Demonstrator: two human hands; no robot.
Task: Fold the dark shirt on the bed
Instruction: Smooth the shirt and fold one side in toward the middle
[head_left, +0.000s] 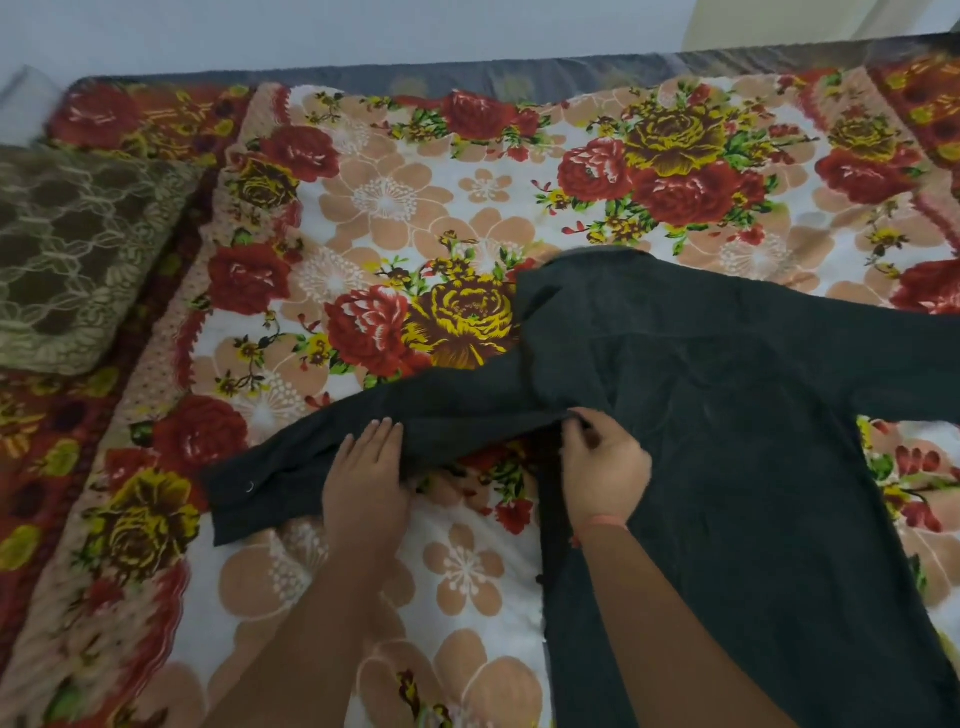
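Dark shirt (727, 441) flat on bed (467, 208) | right hand (605, 470) grip pinches its armpit fold | left hand (366, 480) flat on sleeve (322, 457), fingers spread

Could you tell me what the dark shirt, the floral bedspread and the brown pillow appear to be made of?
The dark shirt looks like matte woven cloth, perhaps cotton: it is dull, softly creased, and drapes limply.
The floral bedspread seems a printed fabric, possibly slightly fuzzy; the pattern looks soft-edged, though the blur leaves that open.
The brown pillow appears covered in textured, lace-like patterned fabric with pale raised lines.
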